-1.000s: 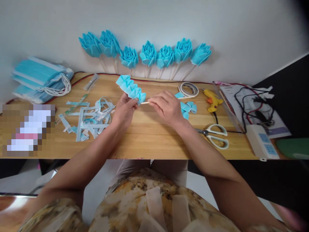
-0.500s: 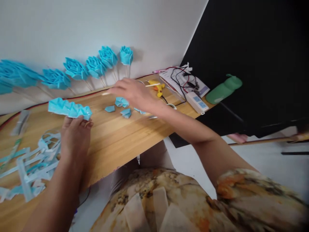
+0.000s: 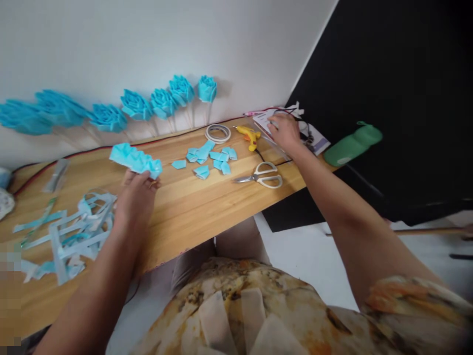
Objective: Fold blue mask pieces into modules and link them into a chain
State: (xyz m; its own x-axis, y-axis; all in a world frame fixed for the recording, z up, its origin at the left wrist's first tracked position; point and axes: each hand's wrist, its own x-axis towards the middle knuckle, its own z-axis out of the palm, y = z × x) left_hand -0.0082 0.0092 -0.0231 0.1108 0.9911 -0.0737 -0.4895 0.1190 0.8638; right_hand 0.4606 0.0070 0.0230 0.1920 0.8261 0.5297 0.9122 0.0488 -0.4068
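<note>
My left hand [image 3: 136, 197] rests on the wooden table [image 3: 192, 207] and pinches one end of a folded strip of blue petals [image 3: 135, 159]. My right hand [image 3: 284, 131] is stretched far to the right, over the papers and cables [image 3: 295, 123] at the table's end, fingers curled down; what they touch is hidden. Loose blue petal pieces [image 3: 209, 159] lie between the two hands. White-handled scissors [image 3: 260, 176] lie near the front edge, below my right forearm.
Several blue flowers on sticks [image 3: 162, 101] lean on the white wall. A tape roll [image 3: 218, 133] and a yellow glue gun [image 3: 249, 135] lie at the back. Cut blue scraps [image 3: 70, 231] pile at the left. A green bottle [image 3: 353, 144] lies past the table's right end.
My right hand let go of the stick end of the petals and reached right past the glue gun to the papers and cables. The left hand kept the petal strip. The view swung right.
</note>
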